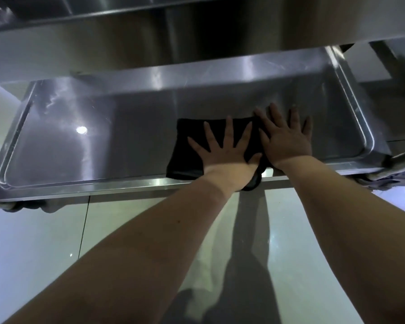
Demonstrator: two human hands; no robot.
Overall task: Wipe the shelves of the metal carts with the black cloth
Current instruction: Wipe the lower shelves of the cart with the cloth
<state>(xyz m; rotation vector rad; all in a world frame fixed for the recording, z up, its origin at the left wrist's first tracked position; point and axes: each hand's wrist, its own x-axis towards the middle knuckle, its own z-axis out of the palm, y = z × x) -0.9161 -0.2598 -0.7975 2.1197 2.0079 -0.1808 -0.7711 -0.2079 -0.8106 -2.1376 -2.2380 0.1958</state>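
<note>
Pale tiled floor (45, 242) lies below both forearms, on the person's side of the hands, w/ a dark shadow on it under the wrists. Upper shelf (126, 43) of the metal cart hangs above and beyond the fingertips, blurred, across the top of the view. Lower shelf (98, 141), a shiny steel tray w/ a raised rim, spreads out under both hands. Most of its bare metal runs off left of the L hand; a narrower strip lies right of the R hand, up to the rim corner. A light reflection sits on the metal well left of the hands.

Black cloth (187, 146) lies flat on the lower shelf, directly under the L hand. It sticks out left of that hand and a bit beyond its fingertips, and its near edge droops over the front rim by the L wrist.

L hand (227, 150): flat, fingers straight and spread, palm pressing on the cloth, nothing gripped. R hand (288, 139): just beside the L, also flat w/ fingers splayed. Its thumb side rests on the cloth's right end; outer fingers appear to be on bare metal.
</note>
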